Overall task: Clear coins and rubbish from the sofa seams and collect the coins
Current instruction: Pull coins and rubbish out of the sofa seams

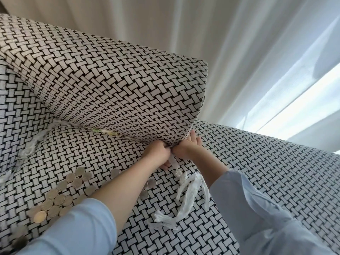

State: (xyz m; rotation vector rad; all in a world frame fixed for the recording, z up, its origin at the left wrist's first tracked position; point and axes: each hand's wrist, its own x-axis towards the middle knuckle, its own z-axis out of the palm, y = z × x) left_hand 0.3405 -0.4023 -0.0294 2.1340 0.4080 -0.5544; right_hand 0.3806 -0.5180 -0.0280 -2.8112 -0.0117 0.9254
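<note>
Woven cushion (pixel 114 83) covers seam (pixel 81 126); coins (pixel 60 197), plastic scrap (pixel 187 196) lie nearby.

Nothing readable
The faces of the coins (pixel 59 199) are too blurred for any number or lettering to be read.
</note>
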